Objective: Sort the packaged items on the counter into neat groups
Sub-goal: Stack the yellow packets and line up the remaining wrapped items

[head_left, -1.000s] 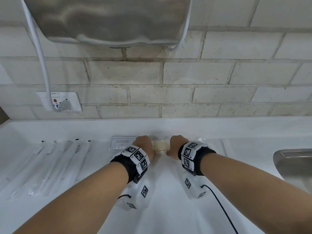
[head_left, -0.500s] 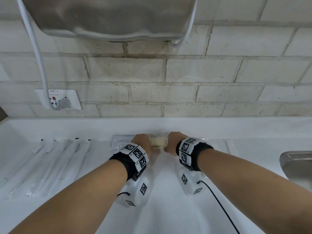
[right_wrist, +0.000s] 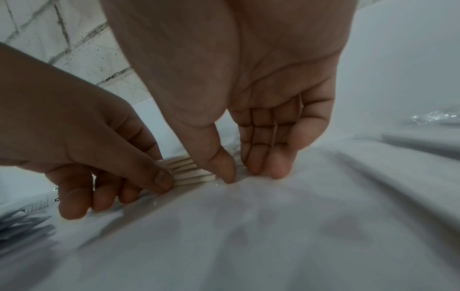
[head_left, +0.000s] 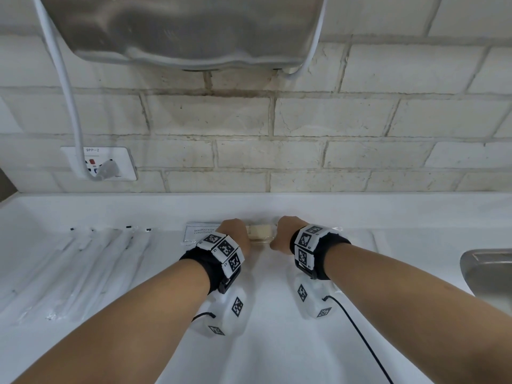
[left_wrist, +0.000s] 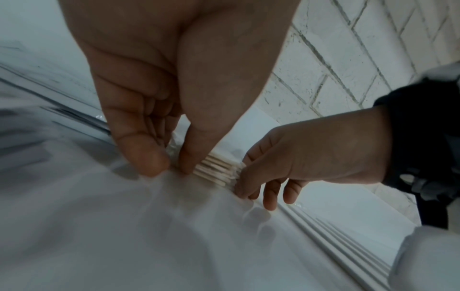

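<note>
A small stack of cream-coloured packets in clear wrap lies at the back of the white counter. My left hand pinches its left end between thumb and fingers, and my right hand pinches its right end. In the left wrist view the stack shows its layered edges between the left hand and the right hand. The right wrist view has the stack between the right hand and the left hand. The far fingertips are hidden.
A shampoo sachet lies just left of my left hand. Several long clear-wrapped items lie in a row at the left. A steel sink sits at the right edge. On the brick wall are a socket and a hand dryer.
Both hands and the stack between them have shifted slightly toward the wall. The grip on the two ends stays the same.
</note>
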A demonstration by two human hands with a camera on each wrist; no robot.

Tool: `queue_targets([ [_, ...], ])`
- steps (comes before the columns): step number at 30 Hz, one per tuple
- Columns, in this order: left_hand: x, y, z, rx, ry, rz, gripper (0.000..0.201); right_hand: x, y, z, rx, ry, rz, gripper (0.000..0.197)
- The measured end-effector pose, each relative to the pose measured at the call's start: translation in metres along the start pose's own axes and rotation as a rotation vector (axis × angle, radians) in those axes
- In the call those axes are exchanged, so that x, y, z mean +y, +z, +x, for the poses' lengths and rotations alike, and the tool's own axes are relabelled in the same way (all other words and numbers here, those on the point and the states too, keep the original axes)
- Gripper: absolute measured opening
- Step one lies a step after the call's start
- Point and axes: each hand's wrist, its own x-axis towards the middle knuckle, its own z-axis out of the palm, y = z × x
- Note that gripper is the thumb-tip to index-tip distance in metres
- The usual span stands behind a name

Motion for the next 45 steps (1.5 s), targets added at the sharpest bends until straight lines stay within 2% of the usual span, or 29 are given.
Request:
queue_targets([
  [4, -0.002, -0.002, -0.007, 0.003, -0.025, -0.121, 0.024, 0.007, -0.004, -0.011, -0.003, 0.006, -0.007, 0.012],
  [5, -0.001, -0.005, -0.01, 0.012, -0.04, -0.158, 0.024, 0.01, -0.006, -0.015, -0.006, 0.008, -0.007, 0.015],
  [7, 0.002, -0.01, -0.02, 0.043, -0.074, -0.226, 0.022, 0.019, -0.01, -0.027, 0.009, 0.021, -0.018, 0.035],
  [9, 0.011, -0.015, -0.033, 0.072, -0.066, -0.248, 0.025, 0.033, -0.016, -0.042, 0.045, 0.023, -0.027, 0.041],
  [15, 0.062, 0.006, -0.06, 0.037, 0.216, -0.241, 0.032, 0.082, -0.011, -0.097, 0.068, 0.038, -0.082, 0.04],
  [18, 0.094, 0.023, -0.073, 0.024, 0.347, -0.263, 0.044, 0.099, 0.001, -0.118, 0.075, 0.034, -0.158, 0.046],
  [21, 0.116, 0.036, -0.084, -0.072, 0.435, -0.141, 0.049, 0.113, 0.011, -0.129, 0.033, 0.017, -0.216, 0.045],
  [24, 0.124, 0.044, -0.088, -0.146, 0.418, 0.022, 0.043, 0.12, 0.017, -0.138, 0.016, -0.013, -0.211, 0.048],
  [29, 0.11, 0.043, -0.089, -0.093, 0.363, -0.015, 0.049, 0.12, 0.02, -0.144, 0.003, -0.152, -0.271, 0.051],
  [32, 0.101, 0.044, -0.09, -0.114, 0.342, -0.063, 0.049, 0.112, 0.021, -0.142, 0.003, -0.211, -0.269, 0.051],
  [36, 0.097, 0.049, -0.088, -0.045, 0.312, -0.176, 0.05, 0.1, 0.02, -0.134, 0.067, -0.216, -0.151, 0.05],
  [39, 0.094, 0.05, -0.08, 0.038, 0.244, -0.2, 0.05, 0.094, 0.019, -0.124, 0.082, -0.165, -0.165, 0.05],
  [42, 0.089, 0.05, -0.073, -0.009, 0.184, -0.14, 0.051, 0.094, 0.021, -0.116, 0.025, -0.131, -0.218, 0.05],
  [45, 0.085, 0.052, -0.07, -0.03, 0.168, -0.093, 0.049, 0.095, 0.021, -0.112, -0.019, -0.185, -0.215, 0.048],
])
